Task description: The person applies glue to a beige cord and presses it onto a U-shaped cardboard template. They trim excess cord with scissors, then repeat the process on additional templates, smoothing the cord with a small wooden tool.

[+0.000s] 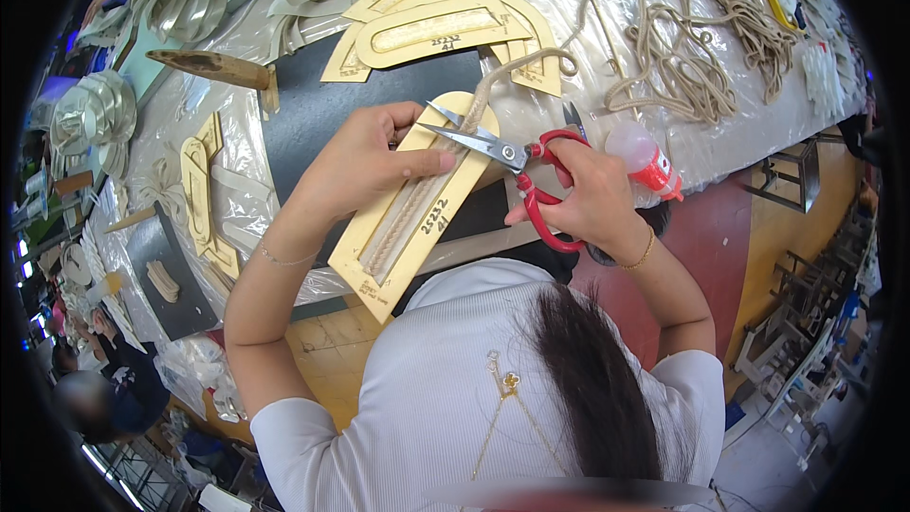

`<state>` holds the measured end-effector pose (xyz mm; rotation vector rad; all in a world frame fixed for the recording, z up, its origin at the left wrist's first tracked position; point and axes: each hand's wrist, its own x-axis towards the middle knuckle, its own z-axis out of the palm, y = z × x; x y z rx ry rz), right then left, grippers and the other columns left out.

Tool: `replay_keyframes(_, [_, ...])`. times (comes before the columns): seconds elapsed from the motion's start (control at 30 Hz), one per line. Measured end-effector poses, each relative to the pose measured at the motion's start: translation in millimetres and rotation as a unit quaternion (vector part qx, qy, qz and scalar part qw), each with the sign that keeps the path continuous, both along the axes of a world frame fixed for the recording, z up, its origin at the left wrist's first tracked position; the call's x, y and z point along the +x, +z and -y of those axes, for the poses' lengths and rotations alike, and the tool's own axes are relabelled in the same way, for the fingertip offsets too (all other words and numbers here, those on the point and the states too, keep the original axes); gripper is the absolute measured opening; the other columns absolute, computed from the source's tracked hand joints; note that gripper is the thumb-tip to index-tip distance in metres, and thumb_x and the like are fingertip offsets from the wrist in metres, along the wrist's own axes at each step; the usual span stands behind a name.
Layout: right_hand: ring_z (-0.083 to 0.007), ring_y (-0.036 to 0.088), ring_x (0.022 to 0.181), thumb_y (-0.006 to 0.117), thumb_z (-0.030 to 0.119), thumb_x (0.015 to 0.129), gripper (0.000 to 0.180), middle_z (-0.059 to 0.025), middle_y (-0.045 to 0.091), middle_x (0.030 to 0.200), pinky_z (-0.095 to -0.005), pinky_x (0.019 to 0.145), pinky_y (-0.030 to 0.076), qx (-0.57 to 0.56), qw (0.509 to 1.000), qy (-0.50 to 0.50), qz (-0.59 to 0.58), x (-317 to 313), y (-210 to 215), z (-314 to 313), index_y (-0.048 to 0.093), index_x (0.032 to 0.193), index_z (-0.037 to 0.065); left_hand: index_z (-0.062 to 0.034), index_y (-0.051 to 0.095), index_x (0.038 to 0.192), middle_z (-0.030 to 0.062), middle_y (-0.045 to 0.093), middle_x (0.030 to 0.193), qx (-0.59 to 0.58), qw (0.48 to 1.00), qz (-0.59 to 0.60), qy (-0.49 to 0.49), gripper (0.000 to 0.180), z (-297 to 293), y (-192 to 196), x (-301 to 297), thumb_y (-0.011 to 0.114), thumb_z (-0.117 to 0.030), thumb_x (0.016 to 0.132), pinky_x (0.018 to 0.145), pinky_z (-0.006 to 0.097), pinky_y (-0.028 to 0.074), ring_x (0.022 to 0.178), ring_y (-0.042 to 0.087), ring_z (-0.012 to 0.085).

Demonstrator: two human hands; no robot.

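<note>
My left hand (365, 166) grips a long, pale yellow template board (428, 239) with a slot down its middle, the thumb pressing on its face. A beige braided cord (485, 87) lies along the slot and runs out past the rounded upper end toward the far side. In my right hand (597, 192) are red-handled scissors (513, 155), fingers through the loops. Their blades are spread and reach across the upper part of the board, around the cord. Whether the edges touch the cord I cannot tell.
More yellow templates (431, 28) overlap on a dark mat (303, 133) at the far side. Loose beige cord (678, 62) tangles at the far right. Beside my right hand lies a clear bottle with a red label (654, 169). A pointed wooden tool (213, 67) lies far left.
</note>
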<state>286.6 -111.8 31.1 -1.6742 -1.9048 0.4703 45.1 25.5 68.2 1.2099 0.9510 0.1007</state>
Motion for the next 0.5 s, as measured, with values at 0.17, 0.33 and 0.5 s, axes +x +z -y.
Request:
replay_keyframes(0.17, [-0.0170, 0.045, 0.048, 0.095, 0.055, 0.054, 0.074, -0.0020, 0.043, 0.057, -0.0306, 0.049, 0.041, 0.015, 1.000, 0.006, 0.002, -1.8, -5.9, 2.3, 0.065, 0.097, 0.003, 0.0039, 0.067, 0.110, 0.0064, 0.072, 0.093, -0.006, 1.000, -0.016, -0.016, 0.035, -3.8, -3.4, -7.6, 0.081, -0.017, 0.086, 0.071, 0.024, 0.053, 0.079, 0.065, 0.0074])
replay_keyframes(0.33, [-0.0226, 0.057, 0.056, 0.093, 0.053, 0.059, 0.065, -0.0046, 0.055, 0.068, -0.0351, 0.055, 0.047, -0.015, 1.000, 0.006, -0.025, 22.2, -11.5, 12.4, 0.064, 0.092, 0.005, 0.0015, 0.068, 0.110, 0.0051, 0.072, 0.092, -0.023, 1.000, 0.005, 0.011, 0.032, -3.6, -13.5, -15.9, 0.078, -0.022, 0.091, 0.068, 0.024, 0.053, 0.075, 0.065, 0.0070])
replay_keyframes(0.5, [-0.0288, 0.061, 0.084, 0.089, 0.024, 0.062, 0.050, -0.0081, 0.060, 0.090, -0.0406, 0.074, 0.050, -0.028, 0.991, 0.118, 0.060, 50.6, -25.8, 38.8, 0.062, 0.101, 0.006, 0.0004, 0.070, 0.106, 0.0040, 0.072, 0.085, -0.004, 0.999, -0.051, 0.004, 0.030, -11.8, -26.5, -31.2, 0.076, -0.025, 0.091, 0.065, 0.025, 0.051, 0.070, 0.064, 0.0072])
